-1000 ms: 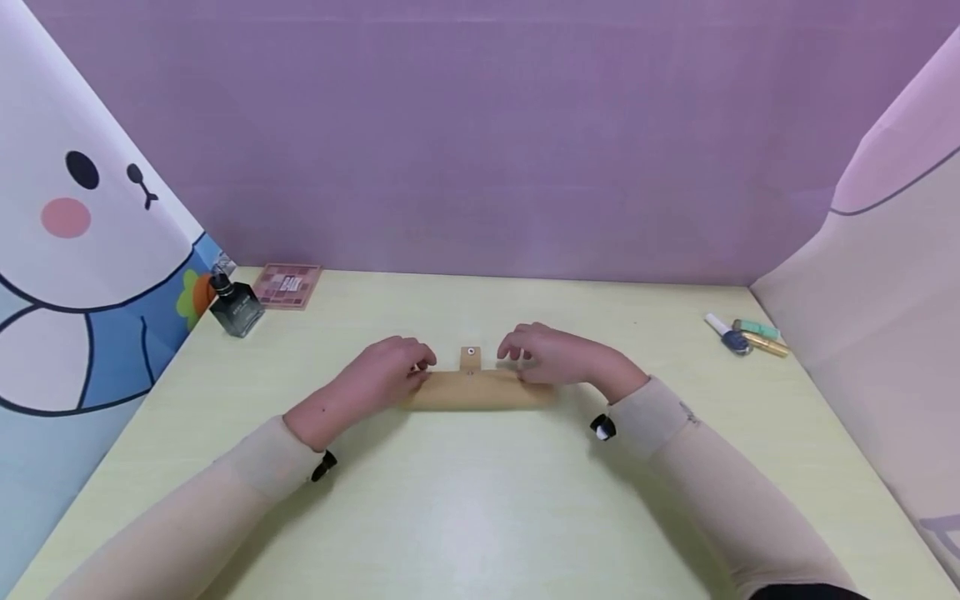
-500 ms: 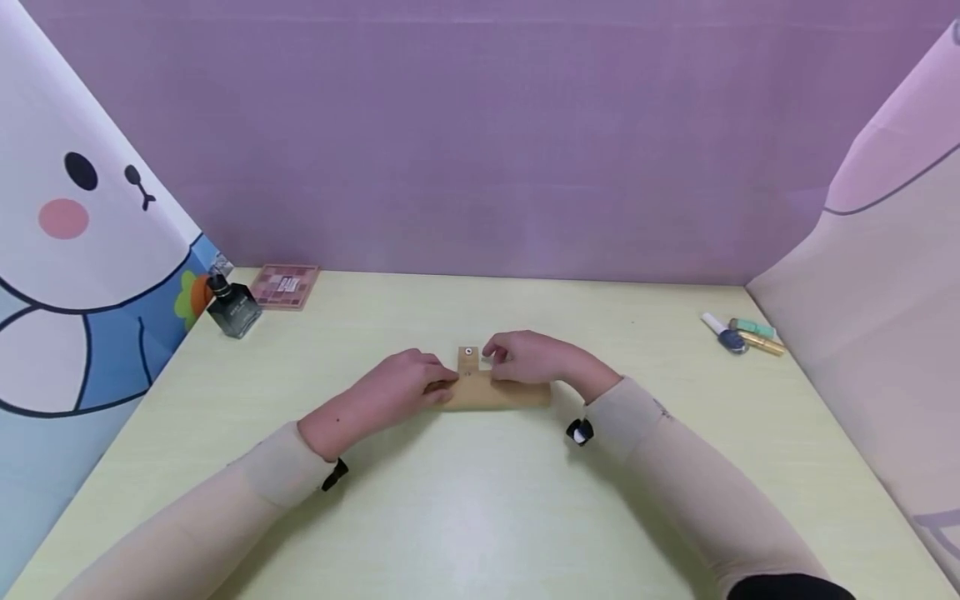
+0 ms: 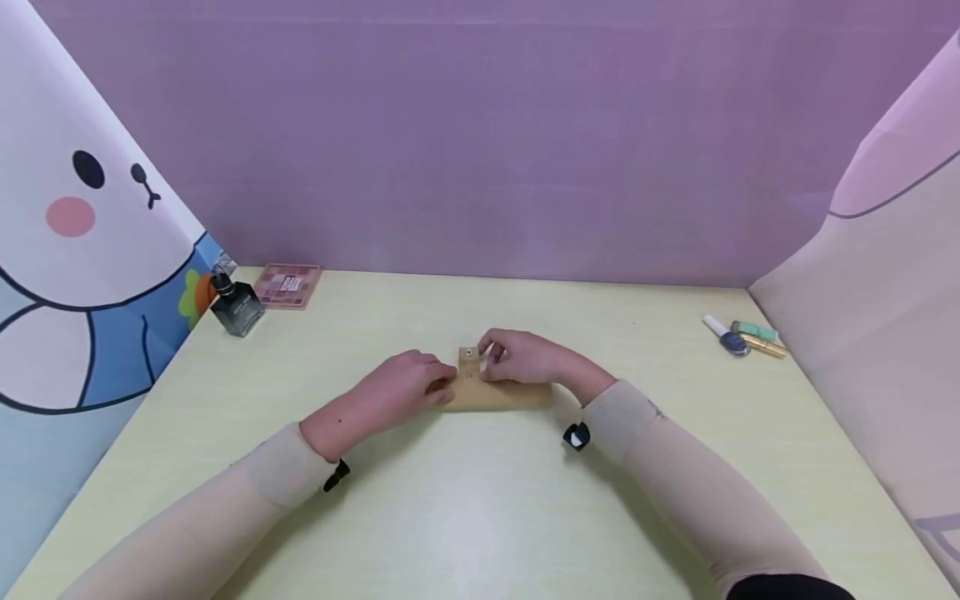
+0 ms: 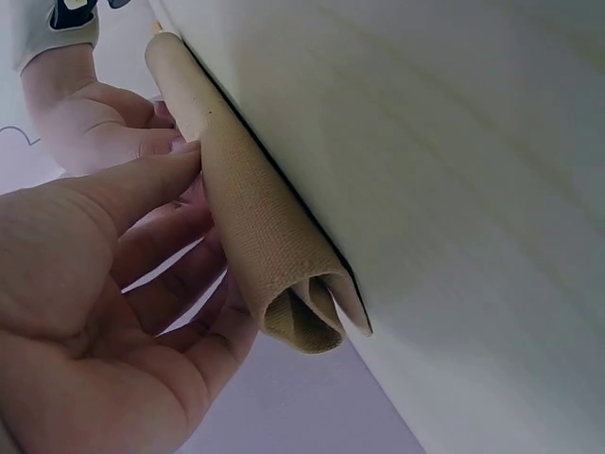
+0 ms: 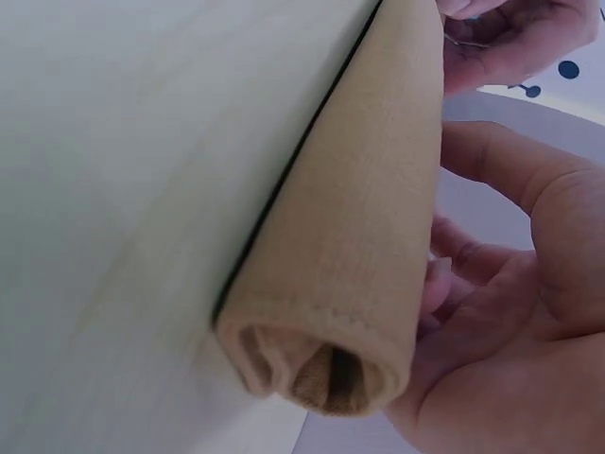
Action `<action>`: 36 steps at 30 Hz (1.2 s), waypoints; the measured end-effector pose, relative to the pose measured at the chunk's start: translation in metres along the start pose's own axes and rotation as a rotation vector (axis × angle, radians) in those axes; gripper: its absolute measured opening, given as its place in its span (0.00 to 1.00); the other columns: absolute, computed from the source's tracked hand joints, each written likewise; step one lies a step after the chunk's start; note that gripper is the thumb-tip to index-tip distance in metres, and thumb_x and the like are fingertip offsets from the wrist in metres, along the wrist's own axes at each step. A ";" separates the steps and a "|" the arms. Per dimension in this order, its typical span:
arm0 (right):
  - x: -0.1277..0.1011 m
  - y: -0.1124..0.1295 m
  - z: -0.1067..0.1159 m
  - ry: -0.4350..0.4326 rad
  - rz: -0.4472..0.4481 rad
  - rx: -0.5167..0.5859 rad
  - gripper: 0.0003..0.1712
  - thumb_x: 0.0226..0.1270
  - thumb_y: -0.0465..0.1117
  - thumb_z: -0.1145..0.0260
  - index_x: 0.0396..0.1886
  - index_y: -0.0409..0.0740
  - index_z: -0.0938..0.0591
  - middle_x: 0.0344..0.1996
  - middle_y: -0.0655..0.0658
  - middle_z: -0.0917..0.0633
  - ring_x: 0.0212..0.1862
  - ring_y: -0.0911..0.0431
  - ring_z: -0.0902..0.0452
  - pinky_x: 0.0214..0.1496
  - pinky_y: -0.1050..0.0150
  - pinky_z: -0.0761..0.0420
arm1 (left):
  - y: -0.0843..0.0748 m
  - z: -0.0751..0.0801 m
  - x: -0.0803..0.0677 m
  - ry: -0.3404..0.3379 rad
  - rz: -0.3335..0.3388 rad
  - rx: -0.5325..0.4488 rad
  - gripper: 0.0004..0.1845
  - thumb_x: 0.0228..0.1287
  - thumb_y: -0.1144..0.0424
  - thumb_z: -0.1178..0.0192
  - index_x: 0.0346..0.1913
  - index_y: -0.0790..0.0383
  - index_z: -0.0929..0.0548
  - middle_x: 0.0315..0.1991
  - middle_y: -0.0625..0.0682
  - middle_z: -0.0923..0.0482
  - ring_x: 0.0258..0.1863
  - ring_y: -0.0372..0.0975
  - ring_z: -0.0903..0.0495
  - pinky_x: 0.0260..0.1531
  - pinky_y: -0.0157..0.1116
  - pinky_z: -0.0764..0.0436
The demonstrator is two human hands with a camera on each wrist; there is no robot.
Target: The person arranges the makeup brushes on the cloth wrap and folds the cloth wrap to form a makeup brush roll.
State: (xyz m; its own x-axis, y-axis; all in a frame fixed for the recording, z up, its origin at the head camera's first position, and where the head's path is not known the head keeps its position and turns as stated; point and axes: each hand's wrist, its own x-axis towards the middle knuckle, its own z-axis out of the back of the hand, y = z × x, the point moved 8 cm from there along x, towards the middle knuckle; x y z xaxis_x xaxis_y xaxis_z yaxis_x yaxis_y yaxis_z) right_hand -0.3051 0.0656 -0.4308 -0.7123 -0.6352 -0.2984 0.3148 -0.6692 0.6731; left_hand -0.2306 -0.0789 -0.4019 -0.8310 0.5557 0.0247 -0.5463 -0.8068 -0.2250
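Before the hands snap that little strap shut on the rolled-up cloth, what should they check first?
1. Tan fabric roll lies flat on the table: ok.
2. Roll wound tight at its ends, as the wrist views show: ok.
3. Left hand holds the roll's left part: ok.
4. Right hand has its fingers at the strap tab: ok.
5. Snap lined up with its partner: cannot tell.
6. Bottle and palette well away from the hands: ok.
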 end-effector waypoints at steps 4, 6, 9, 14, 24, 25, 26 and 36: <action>-0.005 0.004 0.000 -0.034 0.058 -0.019 0.18 0.75 0.45 0.29 0.59 0.48 0.20 0.45 0.47 0.12 0.46 0.57 0.18 0.54 0.62 0.20 | 0.003 0.000 0.001 0.015 0.059 -0.032 0.26 0.75 0.55 0.32 0.67 0.69 0.17 0.48 0.56 0.08 0.47 0.47 0.10 0.54 0.46 0.11; -0.008 0.007 -0.001 -0.050 0.080 -0.045 0.17 0.76 0.44 0.30 0.59 0.50 0.19 0.46 0.48 0.11 0.46 0.57 0.17 0.54 0.60 0.19 | 0.005 -0.001 0.000 0.023 0.080 -0.044 0.30 0.75 0.54 0.32 0.71 0.70 0.21 0.48 0.55 0.08 0.47 0.46 0.10 0.55 0.46 0.11; -0.013 0.011 -0.002 -0.065 0.097 -0.088 0.17 0.77 0.44 0.31 0.61 0.52 0.19 0.48 0.48 0.10 0.47 0.56 0.16 0.56 0.57 0.18 | 0.007 -0.002 0.000 0.037 0.086 -0.056 0.34 0.75 0.54 0.32 0.76 0.69 0.26 0.46 0.53 0.08 0.45 0.43 0.11 0.53 0.45 0.11; -0.018 0.013 -0.003 -0.080 0.109 -0.142 0.18 0.79 0.42 0.34 0.64 0.55 0.18 0.51 0.49 0.10 0.49 0.56 0.16 0.58 0.55 0.17 | 0.009 -0.003 0.002 0.054 0.074 -0.083 0.37 0.75 0.55 0.31 0.79 0.66 0.30 0.44 0.51 0.08 0.41 0.39 0.13 0.49 0.41 0.11; -0.025 0.016 -0.005 -0.080 0.148 -0.160 0.19 0.79 0.40 0.34 0.66 0.53 0.18 0.53 0.48 0.10 0.47 0.57 0.14 0.58 0.56 0.14 | 0.009 -0.002 0.004 0.069 0.056 -0.093 0.37 0.73 0.52 0.30 0.78 0.62 0.27 0.40 0.49 0.10 0.35 0.35 0.19 0.45 0.39 0.14; -0.026 0.016 -0.005 -0.084 0.152 -0.163 0.19 0.79 0.41 0.33 0.66 0.53 0.18 0.52 0.48 0.10 0.47 0.57 0.14 0.58 0.56 0.14 | 0.009 -0.002 0.004 0.070 0.055 -0.093 0.36 0.73 0.51 0.30 0.78 0.62 0.27 0.39 0.49 0.10 0.35 0.35 0.19 0.45 0.39 0.14; -0.026 0.015 -0.005 -0.089 0.154 -0.163 0.20 0.79 0.41 0.33 0.67 0.53 0.18 0.52 0.48 0.10 0.46 0.58 0.14 0.58 0.56 0.14 | 0.009 -0.003 0.003 0.069 0.053 -0.092 0.36 0.73 0.51 0.30 0.78 0.61 0.26 0.40 0.49 0.10 0.35 0.35 0.18 0.45 0.40 0.13; -0.036 0.018 -0.007 -0.115 0.231 -0.238 0.25 0.79 0.45 0.33 0.73 0.56 0.19 0.55 0.53 0.10 0.44 0.62 0.16 0.54 0.62 0.14 | 0.007 0.000 -0.003 0.053 0.001 -0.054 0.32 0.75 0.49 0.32 0.75 0.60 0.22 0.45 0.52 0.07 0.38 0.39 0.13 0.47 0.42 0.12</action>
State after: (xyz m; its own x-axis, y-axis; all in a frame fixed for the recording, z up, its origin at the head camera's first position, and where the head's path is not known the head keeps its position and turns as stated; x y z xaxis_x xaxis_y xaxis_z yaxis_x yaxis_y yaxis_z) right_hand -0.2695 0.0735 -0.4129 -0.6667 -0.7421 -0.0694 0.6038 -0.5924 0.5334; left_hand -0.2319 -0.0859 -0.4039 -0.8238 0.5662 -0.0269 -0.5380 -0.7960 -0.2773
